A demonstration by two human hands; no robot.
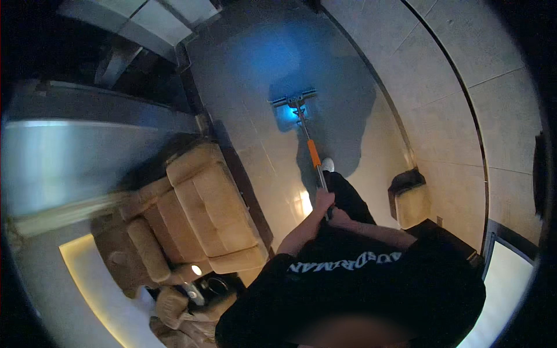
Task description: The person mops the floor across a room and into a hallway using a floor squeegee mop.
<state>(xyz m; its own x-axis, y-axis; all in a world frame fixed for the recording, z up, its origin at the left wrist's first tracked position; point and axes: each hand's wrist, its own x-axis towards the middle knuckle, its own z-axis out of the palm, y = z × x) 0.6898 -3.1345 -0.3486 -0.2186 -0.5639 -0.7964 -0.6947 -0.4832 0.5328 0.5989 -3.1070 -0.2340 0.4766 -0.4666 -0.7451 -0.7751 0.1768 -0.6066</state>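
A long-handled floor mop [314, 152] slants away from my body, with an orange sleeve partway along its metal shaft. Its wide, dark mop head [295, 101] is down at the grey floor, lit by a bluish glow. My left hand [324, 199] is wrapped round the shaft. Just behind it, nearer my body, my right hand [340, 218] is closed round the dark end of the same handle. Fine detail of the mop head is lost in the dim light.
A brown padded sofa [214, 209] stands to the left, with a dark side table [217, 284] near its close end. To the right are a small box-like seat [413, 203] and a pale panelled wall [429, 98]. The tiled floor [238, 110] runs between them.
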